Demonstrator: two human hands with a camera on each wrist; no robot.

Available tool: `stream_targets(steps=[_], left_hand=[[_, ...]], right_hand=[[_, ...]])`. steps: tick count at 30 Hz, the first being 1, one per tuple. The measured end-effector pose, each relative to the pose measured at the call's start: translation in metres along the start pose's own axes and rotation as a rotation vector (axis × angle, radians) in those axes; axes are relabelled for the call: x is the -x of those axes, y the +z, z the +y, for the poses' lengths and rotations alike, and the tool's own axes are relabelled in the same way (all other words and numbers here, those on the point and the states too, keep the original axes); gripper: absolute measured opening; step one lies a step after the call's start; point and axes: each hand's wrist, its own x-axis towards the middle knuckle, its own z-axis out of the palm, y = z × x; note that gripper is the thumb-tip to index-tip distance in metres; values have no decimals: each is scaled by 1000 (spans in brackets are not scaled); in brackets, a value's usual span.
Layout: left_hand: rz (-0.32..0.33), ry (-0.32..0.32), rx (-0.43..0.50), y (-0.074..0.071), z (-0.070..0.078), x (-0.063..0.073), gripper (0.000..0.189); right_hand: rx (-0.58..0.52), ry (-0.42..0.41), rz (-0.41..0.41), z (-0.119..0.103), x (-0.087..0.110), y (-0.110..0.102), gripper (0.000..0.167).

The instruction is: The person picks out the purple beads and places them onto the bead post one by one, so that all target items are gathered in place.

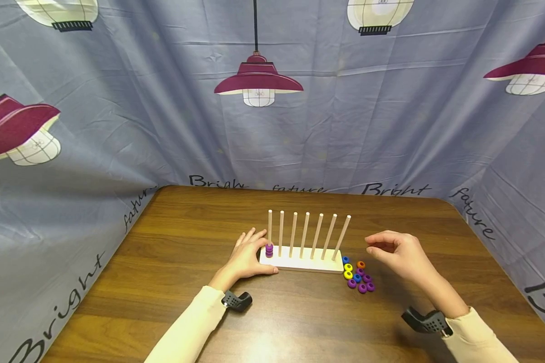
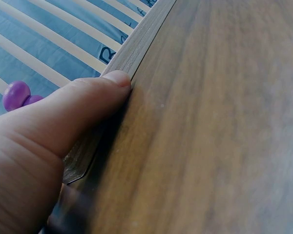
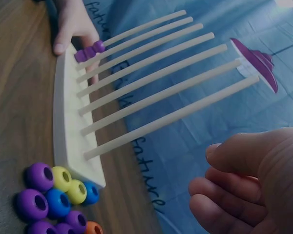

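Pegboard (image 1: 295, 264), lower centre: long axis left-right, pegs (image 1: 304, 235) upward. My left hand (image 1: 245, 258) grips its left end — thumb (image 2: 85, 109) at front edge; my right hand (image 1: 404, 256), fingertips (image 1: 371, 239) narrowly parted, hangs right of loose beads (image 1: 357, 279).

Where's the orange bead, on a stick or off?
Off. The orange bead lies on the table beside other loose beads; only purple beads sit on a stick.

beads (image 1: 357, 278) — purple, yellow, blue, orange | rack (image 1: 295, 262) — cream | brown grained table (image 1: 195, 222)
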Motion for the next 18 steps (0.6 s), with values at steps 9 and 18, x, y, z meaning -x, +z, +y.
stream_targets(steps=[9,18], left_hand=[[-6,-3,4,-1,0,0,64],[-2,-1,6,-1,0,0,63]], right_hand=[[21,41,-5,10,19,1,16],[30,55,5,17,37,6,17]])
